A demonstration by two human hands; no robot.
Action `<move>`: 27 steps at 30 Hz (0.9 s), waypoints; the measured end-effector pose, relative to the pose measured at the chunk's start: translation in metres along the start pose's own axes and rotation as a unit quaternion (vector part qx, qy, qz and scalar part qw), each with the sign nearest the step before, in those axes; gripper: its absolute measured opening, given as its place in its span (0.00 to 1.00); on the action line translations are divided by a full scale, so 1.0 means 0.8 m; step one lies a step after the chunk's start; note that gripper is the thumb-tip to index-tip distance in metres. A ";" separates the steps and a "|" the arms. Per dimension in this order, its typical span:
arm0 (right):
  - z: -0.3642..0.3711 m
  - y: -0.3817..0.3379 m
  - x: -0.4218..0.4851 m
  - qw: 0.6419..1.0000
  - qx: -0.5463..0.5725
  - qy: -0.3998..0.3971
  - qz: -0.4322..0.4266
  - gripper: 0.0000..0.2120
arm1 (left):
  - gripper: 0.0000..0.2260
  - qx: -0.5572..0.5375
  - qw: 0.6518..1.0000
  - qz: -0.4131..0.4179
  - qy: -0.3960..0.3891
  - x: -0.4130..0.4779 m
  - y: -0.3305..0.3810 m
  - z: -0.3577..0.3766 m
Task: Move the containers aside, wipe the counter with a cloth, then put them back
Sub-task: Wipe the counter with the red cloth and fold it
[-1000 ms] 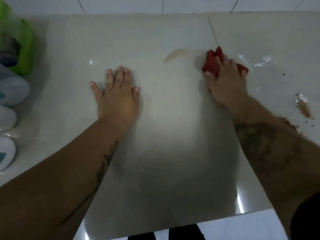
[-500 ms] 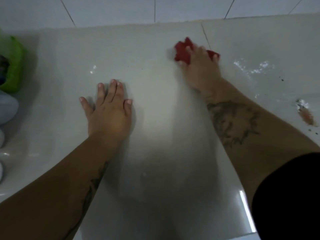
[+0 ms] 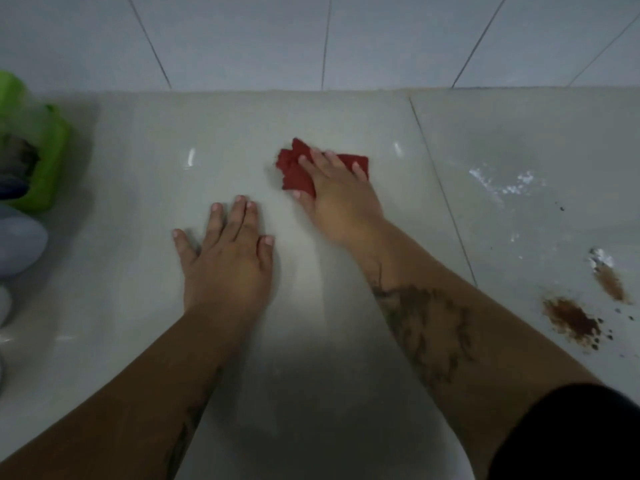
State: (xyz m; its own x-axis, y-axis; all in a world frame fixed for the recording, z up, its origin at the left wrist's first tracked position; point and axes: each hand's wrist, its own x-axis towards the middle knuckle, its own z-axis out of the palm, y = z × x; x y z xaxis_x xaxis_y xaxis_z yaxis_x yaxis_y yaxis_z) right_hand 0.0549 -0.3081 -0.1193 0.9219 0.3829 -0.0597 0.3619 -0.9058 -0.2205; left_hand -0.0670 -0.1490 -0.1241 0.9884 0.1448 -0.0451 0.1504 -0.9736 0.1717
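My right hand [image 3: 337,199] presses a crumpled red cloth [image 3: 294,171] flat onto the pale tiled counter [image 3: 138,271], near its middle, with straight fingers spread over it. Just to the lower left, my left hand [image 3: 227,258] rests palm down on the counter with fingers straight and holds nothing. At the left edge stand the containers: a green one [image 3: 38,150] at the back and a grey-white one [image 3: 19,244] in front of it, both partly cut off by the frame.
Brown powder spills [image 3: 571,320] [image 3: 611,284] and white specks [image 3: 502,183] lie on the right part of the counter. A tiled wall [image 3: 311,39] rises behind it. A tile joint [image 3: 440,188] runs front to back right of the cloth.
My right hand has slid the red cloth leftward and nearer to me, from the tile joint toward the left hand. The left hand stays flat in place. The camera has tilted upward.
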 end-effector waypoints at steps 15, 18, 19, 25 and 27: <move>0.022 -0.048 -0.122 0.991 0.014 0.055 0.119 0.32 | 0.26 -0.044 0.997 -0.043 0.035 -0.006 0.000 -0.007; 0.021 -0.070 -0.026 0.999 0.028 0.017 0.027 0.30 | 0.25 -0.036 0.995 -0.083 0.053 -0.006 -0.001 -0.006; 0.017 -0.064 0.002 1.000 0.024 0.000 -0.002 0.30 | 0.25 -0.026 0.995 -0.081 0.052 -0.006 -0.001 -0.004; -0.039 0.098 0.027 0.991 0.000 0.057 0.117 0.25 | 0.24 -0.008 0.997 -0.056 0.051 -0.008 -0.007 0.000; -0.057 0.163 -0.042 0.970 0.003 0.080 0.229 0.25 | 0.24 -0.016 0.998 -0.041 0.040 -0.009 -0.004 -0.006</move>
State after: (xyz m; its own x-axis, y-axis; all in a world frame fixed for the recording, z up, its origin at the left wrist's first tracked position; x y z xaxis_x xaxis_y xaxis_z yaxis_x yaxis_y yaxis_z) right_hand 0.0774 -0.4477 -0.1019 0.9958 -0.0921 -0.0019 -0.0904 -0.9729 -0.2127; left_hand -0.0748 -0.1463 -0.1195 0.9712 0.2375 0.0175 0.2292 -0.9522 0.2019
